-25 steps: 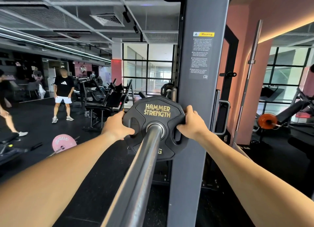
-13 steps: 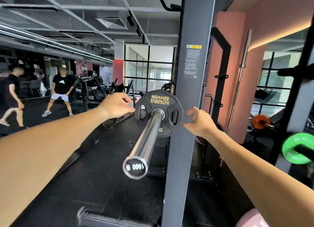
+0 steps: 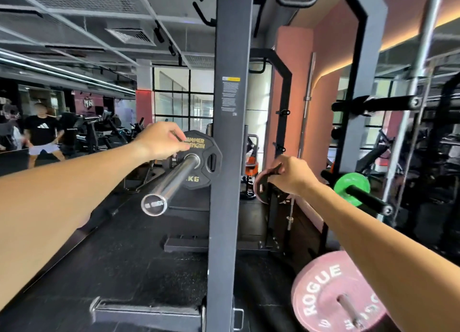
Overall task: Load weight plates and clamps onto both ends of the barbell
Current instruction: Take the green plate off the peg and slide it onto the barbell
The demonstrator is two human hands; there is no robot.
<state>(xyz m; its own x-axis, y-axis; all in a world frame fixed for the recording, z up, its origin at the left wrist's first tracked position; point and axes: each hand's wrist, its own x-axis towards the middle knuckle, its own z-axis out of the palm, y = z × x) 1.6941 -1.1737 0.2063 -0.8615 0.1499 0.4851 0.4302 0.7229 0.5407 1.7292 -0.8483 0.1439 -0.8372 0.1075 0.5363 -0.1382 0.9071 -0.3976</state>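
Observation:
The barbell's chrome sleeve points toward me, its end cap low and centre-left. A black Hammer Strength plate sits far in on the sleeve, against the grey rack upright. My left hand hovers at the plate's upper left with its fingers loosely curled and nothing in them. To the right of the upright, my right hand is closed over the top of a small dark plate stored low on the rack. No clamp is visible.
A green plate hangs on a black storage peg at right. A pink Rogue plate sits on a peg at lower right. A person in a black shirt stands far left among machines. The floor is black rubber.
Both hands have let go of the black plate. My right hand dropped right past the upright and closed on the small dark plate. The view has pulled back and turned right.

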